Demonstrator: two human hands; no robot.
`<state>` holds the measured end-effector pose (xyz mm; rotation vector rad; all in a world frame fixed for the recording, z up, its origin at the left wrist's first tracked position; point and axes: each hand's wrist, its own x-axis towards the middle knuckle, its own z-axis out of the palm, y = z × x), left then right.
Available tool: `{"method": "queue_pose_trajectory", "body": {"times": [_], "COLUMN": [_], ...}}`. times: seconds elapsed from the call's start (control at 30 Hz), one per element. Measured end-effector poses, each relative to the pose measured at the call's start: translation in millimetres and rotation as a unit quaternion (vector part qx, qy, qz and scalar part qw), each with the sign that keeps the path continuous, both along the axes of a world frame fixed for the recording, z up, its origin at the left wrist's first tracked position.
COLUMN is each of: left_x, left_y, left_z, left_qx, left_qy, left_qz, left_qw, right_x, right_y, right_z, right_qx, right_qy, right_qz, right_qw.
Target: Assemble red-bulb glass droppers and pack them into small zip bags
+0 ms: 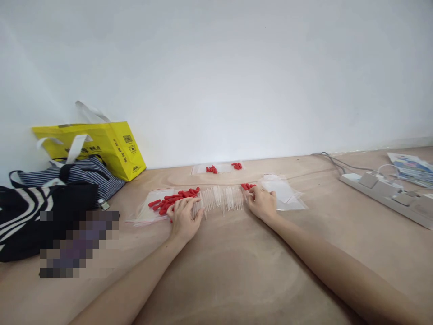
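Observation:
A row of thin clear tubes [219,198] lies side by side on the wooden table. My left hand [184,216] rests at the row's left end, fingers spread and thumb apart, touching the end tubes. Beside it is a heap of red rubber bulbs [174,198], partly on clear zip bags [149,214]. At the row's right end is my right hand [262,203], palm down, with bent fingers apart; its fingertips are partly hidden. A few more red bulbs [246,185] lie at those fingertips. Neither hand visibly lifts anything.
Farther back lies a clear bag [200,169] with two small clusters of red bulbs [211,169]. More zip bags [284,194] lie right of my right hand. A power strip [382,198] with cables stands at right. A yellow bag [125,153] and dark bags [50,216] fill the left.

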<state>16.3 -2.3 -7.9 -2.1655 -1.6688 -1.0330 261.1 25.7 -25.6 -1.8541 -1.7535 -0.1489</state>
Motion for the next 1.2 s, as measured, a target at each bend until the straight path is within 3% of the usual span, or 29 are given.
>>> {"method": "queue_pose_trajectory", "body": {"times": [0.3,0.53,0.63,0.83,1.03,1.2], "left_x": [-9.9,-24.8,-26.9,-19.4,-13.1,-12.4], "left_y": [7.5,34.3,55.3,88.3,95.7,92.8], "left_z": [1.6,19.2,26.5,31.3,32.3,43.5], "left_qx": [-0.017,-0.053,-0.091,-0.131,-0.135,-0.101], "left_qy": [0.007,0.080,0.111,0.182,0.191,0.147], "left_qz": [0.074,0.134,0.104,-0.020,-0.056,-0.060], "left_qw": [0.997,0.986,0.984,0.974,0.971,0.982], "right_x": [-7.9,-8.0,-9.9,-13.9,-16.4,-16.4], "right_y": [8.2,4.0,4.1,5.2,4.6,-0.4], "right_z": [2.1,5.4,8.2,10.3,7.4,7.0], "right_qx": [-0.050,-0.059,-0.093,-0.111,-0.101,-0.085], "right_qy": [-0.022,-0.022,-0.042,-0.073,-0.090,-0.083], "right_qz": [-0.029,-0.013,-0.015,-0.018,-0.011,-0.020], "right_qw": [0.998,0.998,0.995,0.991,0.991,0.993]}}
